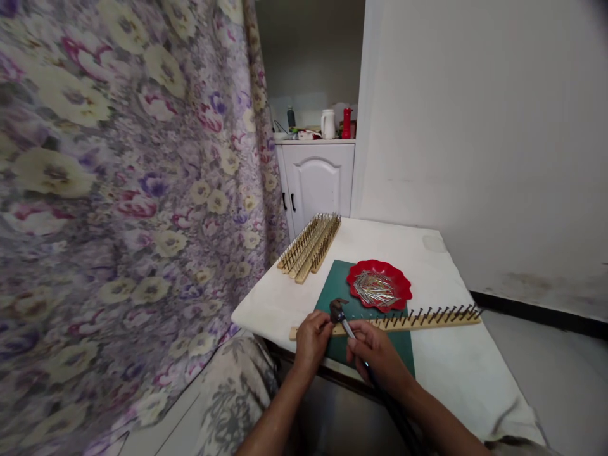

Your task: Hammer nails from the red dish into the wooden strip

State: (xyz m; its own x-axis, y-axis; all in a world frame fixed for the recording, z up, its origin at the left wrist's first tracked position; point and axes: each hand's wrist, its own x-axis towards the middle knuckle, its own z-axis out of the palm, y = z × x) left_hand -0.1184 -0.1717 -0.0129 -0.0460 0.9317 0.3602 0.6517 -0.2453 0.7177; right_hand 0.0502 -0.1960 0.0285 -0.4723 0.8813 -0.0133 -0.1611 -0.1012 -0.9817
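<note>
My right hand [373, 351] is wrapped round the shaft of a claw hammer [349, 329], whose dark head is over the left part of a long wooden strip [422, 323]. Close to the hammer head, my left hand [313, 335] has its fingers pinched together at the strip. What sits between those fingertips is too small and hidden to make out. Dark nails [441, 313] stand in a row along the strip's right part, some a little tilted. Beneath the strip lies a green mat [335, 285]. A red scalloped dish [405, 286] just behind holds many loose silvery nails [375, 288].
Several nail-studded wooden strips [304, 272] lie together at the table's far left. The table [389, 237] has a white cover. A floral curtain [142, 190] hangs along the left, a white wall [475, 158] stands right, and a white cabinet [318, 183] is behind.
</note>
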